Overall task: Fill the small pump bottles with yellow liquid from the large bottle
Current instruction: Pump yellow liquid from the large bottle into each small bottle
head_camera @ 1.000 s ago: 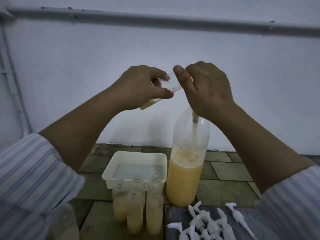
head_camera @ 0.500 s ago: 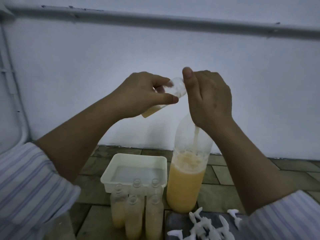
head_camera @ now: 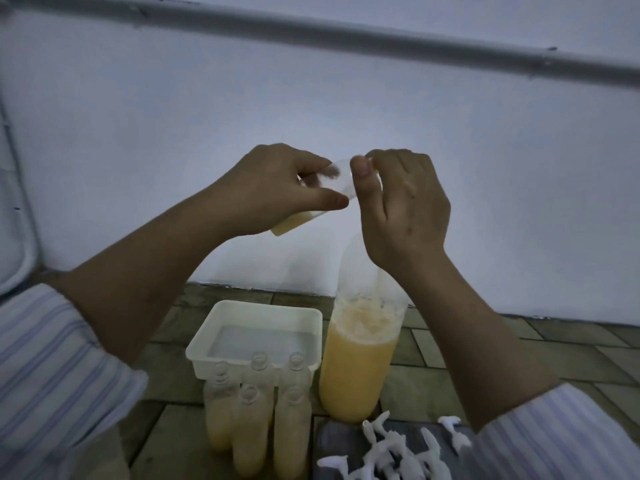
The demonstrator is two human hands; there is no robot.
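My left hand (head_camera: 270,192) grips a small clear bottle (head_camera: 341,176), tilted with its mouth toward the right and a little yellow liquid (head_camera: 291,223) at its low end. My right hand (head_camera: 405,209) is curled over the top of the large bottle (head_camera: 360,368), and its thumb points up against the small bottle's mouth. What its fingers pinch is hidden. The large bottle stands upright on the floor, about half full of foamy yellow liquid. Several small open bottles (head_camera: 249,431) holding yellow liquid stand in a cluster to its left.
A white plastic tub (head_camera: 256,313) sits behind the small bottles. A pile of white pump heads (head_camera: 391,452) lies on a dark tray (head_camera: 332,438) at the lower right. A white wall with a pipe (head_camera: 346,32) rises behind the tiled floor.
The small bottle's mouth and my right thumb have come closer together. The pale streak seen inside the large bottle's neck is fainter now. Both hands keep their grips.
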